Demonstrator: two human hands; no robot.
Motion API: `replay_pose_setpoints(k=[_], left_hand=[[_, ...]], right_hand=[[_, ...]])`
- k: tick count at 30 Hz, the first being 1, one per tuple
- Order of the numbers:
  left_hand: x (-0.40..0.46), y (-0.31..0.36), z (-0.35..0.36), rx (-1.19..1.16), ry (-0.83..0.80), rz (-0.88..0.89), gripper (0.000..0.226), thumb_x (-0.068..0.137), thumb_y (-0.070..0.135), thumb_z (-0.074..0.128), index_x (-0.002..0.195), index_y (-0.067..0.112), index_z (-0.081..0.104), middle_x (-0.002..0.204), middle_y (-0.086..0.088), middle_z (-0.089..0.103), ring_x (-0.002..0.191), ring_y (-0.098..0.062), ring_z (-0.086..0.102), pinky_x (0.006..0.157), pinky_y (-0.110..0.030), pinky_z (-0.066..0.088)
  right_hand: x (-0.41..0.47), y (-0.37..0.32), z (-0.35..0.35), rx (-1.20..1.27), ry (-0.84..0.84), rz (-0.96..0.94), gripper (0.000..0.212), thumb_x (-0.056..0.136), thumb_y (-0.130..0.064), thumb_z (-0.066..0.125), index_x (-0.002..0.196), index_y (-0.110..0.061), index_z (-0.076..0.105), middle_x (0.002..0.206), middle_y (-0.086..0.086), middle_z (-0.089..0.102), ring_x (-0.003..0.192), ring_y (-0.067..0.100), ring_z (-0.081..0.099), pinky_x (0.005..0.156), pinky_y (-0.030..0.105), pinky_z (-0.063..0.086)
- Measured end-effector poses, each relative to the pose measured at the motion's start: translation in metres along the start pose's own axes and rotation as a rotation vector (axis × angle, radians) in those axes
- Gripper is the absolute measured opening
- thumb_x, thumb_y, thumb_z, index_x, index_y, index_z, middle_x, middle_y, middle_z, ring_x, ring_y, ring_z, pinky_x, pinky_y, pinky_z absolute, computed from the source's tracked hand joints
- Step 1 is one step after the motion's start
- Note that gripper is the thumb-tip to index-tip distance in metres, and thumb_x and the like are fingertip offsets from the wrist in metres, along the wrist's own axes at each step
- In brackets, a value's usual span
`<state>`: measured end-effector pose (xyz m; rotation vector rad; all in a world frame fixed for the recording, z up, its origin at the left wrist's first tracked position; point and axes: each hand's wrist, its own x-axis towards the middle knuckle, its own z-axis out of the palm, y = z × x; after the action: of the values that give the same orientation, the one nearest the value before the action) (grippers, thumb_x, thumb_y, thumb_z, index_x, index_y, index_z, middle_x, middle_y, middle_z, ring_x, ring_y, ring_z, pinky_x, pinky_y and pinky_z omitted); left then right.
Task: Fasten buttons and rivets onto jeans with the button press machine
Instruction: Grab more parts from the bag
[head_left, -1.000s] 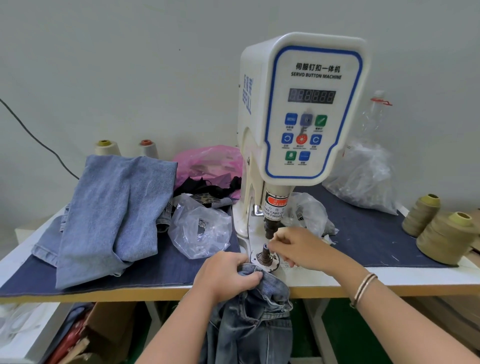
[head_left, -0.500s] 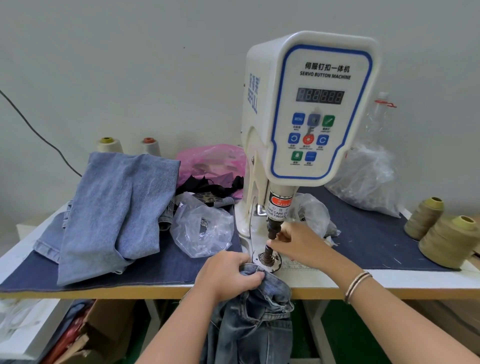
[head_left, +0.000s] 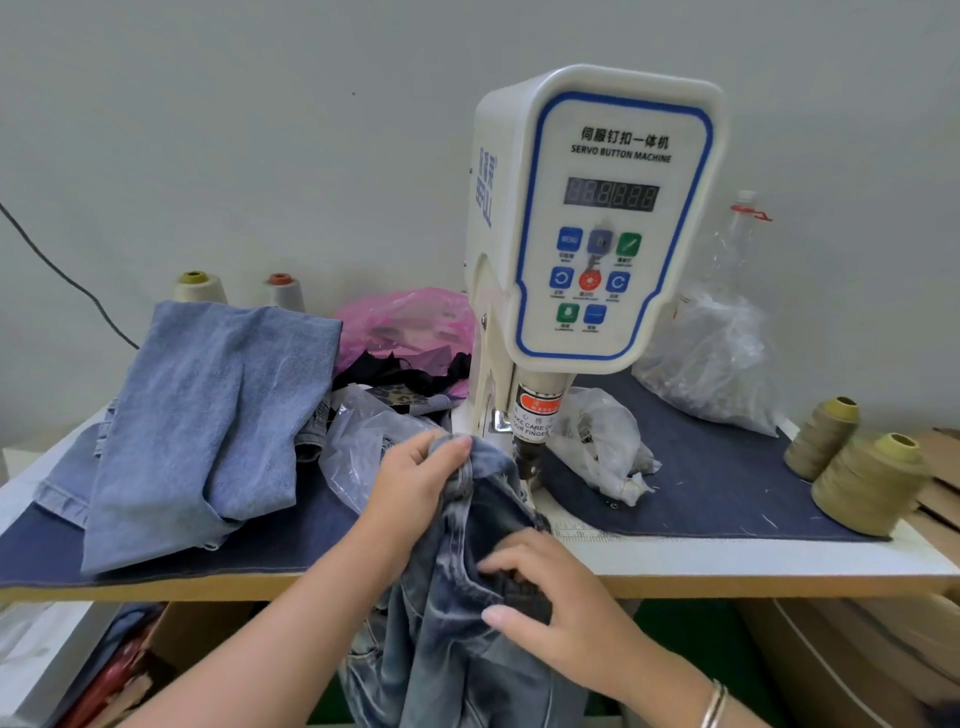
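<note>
Here my left hand (head_left: 421, 480) grips the jeans (head_left: 467, 623) waistband just left of the button machine (head_left: 597, 218) head; my right hand (head_left: 561, 618) pinches denim at the worktop (head_left: 727, 564) edge.

Even, soft, fairly bright light, perhaps from overhead; shadows are faint. Wide-angle bending shows at the edges, and fine detail looks slightly smeared.

a small garment workshop

a servo button machine (head_left: 592, 218) stands on a cloth-covered surface (head_left: 727, 493) against a bare wall, with folded denim (head_left: 208, 415), cones of thread (head_left: 867, 483) and plastic bags of small fittings (head_left: 711, 364) around it.
</note>
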<state>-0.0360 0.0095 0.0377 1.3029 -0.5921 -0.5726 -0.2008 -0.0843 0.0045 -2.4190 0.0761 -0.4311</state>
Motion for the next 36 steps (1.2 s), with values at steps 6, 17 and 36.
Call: replay_pose_setpoints(k=[6,17,36], left_hand=[[0.010,0.003,0.002,-0.046,0.171,-0.063,0.014,0.088,0.028,0.063,0.088,0.015,0.059,0.085,-0.009,0.054,0.075,-0.022,0.050,0.071,-0.034,0.045],[-0.039,0.000,-0.017,0.716,0.111,0.571,0.021,0.093,0.038,0.053,0.110,0.025,0.055,0.115,0.020,0.050,0.113,-0.003,0.049,0.100,-0.022,0.036],[-0.002,-0.025,-0.013,0.456,-0.436,-0.071,0.021,0.096,0.038,0.052,0.078,0.027,0.053,0.076,-0.005,0.050,0.071,-0.017,0.043,0.070,-0.035,0.033]], right_hand=[[0.009,-0.006,-0.001,-0.044,0.053,-0.068,0.016,0.086,-0.048,0.058,0.094,-0.034,0.056,0.099,-0.022,0.048,0.097,0.002,0.048,0.088,0.023,0.038],[-0.007,0.002,-0.023,0.689,0.316,0.205,0.012,0.087,-0.032,0.052,0.076,-0.033,0.056,0.072,-0.005,0.045,0.070,0.011,0.041,0.068,0.026,0.034],[0.043,0.047,-0.007,0.510,0.381,0.467,0.030,0.097,-0.024,0.047,0.072,-0.038,0.057,0.067,-0.020,0.052,0.067,-0.003,0.046,0.072,0.024,0.039]])
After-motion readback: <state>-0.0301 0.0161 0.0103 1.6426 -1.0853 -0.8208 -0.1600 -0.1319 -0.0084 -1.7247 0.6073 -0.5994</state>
